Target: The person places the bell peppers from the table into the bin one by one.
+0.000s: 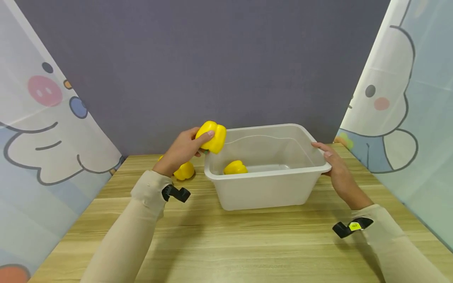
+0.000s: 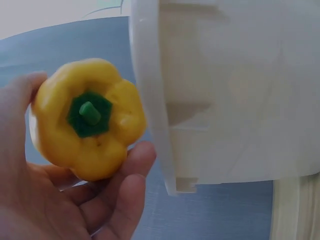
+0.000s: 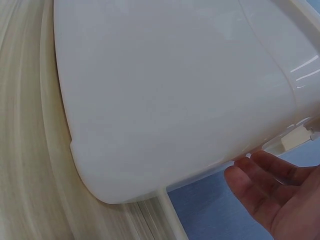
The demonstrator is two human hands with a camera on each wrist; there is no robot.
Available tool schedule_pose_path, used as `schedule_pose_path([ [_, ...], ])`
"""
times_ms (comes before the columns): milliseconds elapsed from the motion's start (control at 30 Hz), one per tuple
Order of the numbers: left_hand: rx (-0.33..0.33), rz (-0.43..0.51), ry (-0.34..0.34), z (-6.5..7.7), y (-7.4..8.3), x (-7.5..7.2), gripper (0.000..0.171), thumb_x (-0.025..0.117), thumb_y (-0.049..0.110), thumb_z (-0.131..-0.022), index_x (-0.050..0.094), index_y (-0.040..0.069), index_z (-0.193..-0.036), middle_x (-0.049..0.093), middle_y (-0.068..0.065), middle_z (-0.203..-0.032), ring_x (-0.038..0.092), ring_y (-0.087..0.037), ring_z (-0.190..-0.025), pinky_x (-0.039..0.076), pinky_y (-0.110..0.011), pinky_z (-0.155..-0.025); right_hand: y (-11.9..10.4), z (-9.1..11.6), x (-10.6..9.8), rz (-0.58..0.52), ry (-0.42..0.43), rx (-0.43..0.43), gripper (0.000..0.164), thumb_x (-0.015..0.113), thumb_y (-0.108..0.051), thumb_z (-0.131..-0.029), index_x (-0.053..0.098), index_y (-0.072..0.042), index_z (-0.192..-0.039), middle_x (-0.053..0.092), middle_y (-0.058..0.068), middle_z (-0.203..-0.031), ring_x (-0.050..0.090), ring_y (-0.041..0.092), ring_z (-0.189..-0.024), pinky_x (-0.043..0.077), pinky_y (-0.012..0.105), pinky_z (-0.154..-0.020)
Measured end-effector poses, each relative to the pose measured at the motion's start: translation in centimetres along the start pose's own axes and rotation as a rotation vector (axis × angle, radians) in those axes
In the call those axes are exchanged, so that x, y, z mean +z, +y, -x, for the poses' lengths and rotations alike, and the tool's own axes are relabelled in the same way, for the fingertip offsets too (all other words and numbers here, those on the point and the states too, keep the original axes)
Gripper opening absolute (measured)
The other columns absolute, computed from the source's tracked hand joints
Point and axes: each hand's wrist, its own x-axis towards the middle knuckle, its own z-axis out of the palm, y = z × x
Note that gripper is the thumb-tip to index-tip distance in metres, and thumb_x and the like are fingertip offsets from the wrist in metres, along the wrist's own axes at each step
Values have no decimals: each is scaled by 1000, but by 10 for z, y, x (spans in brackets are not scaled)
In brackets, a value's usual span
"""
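Note:
In the head view my left hand [image 1: 185,148] grips a yellow bell pepper [image 1: 216,138], held up at the left rim of a pale plastic tub [image 1: 265,192]. Its green stem [image 2: 90,114] faces the left wrist camera, and thumb and fingers wrap the pepper's sides. Inside the tub, near its left end, lies a second yellow bell pepper [image 1: 235,168]. My right hand [image 1: 337,173] holds the tub's right rim, with the thumb on top and the fingers [image 3: 245,182] under the edge.
On the wooden table [image 1: 226,247], left of the tub, another yellow bell pepper [image 1: 185,171] lies partly behind my left wrist. A bit of yellow shows past that wrist too. A grey panel [image 1: 219,67] stands behind, with cartoon-printed cloths at both sides.

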Motion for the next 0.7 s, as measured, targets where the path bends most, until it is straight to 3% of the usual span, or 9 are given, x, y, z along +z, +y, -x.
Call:
schedule_pose_path([
  [267, -34, -26, 4, -6, 7, -2, 66, 56, 72, -89, 61, 13, -120, 65, -8, -106, 61, -30, -92, 51, -40, -81, 0, 0, -1, 17, -5, 2, 48, 23, -31, -111, 42, -10, -150, 51, 4, -124, 56, 14, -97, 53, 23, -71],
  [500, -40, -39, -93, -12, 13, -4, 65, 56, 70, -90, 60, 13, -121, 63, -10, -104, 58, -36, -92, 50, -37, -79, 1, 1, 0, -6, -6, 1, 47, 24, -30, -111, 43, -10, -149, 52, 5, -124, 56, 15, -98, 53, 24, -71],
  [700, -67, -66, -148, -15, 23, -5, 67, 58, 73, -87, 60, 15, -122, 63, -7, -107, 57, -26, -88, 48, -35, -79, 1, 0, -1, -7, -3, 5, 47, 24, -31, -111, 44, -11, -150, 51, 4, -124, 56, 15, -98, 52, 23, -71],
])
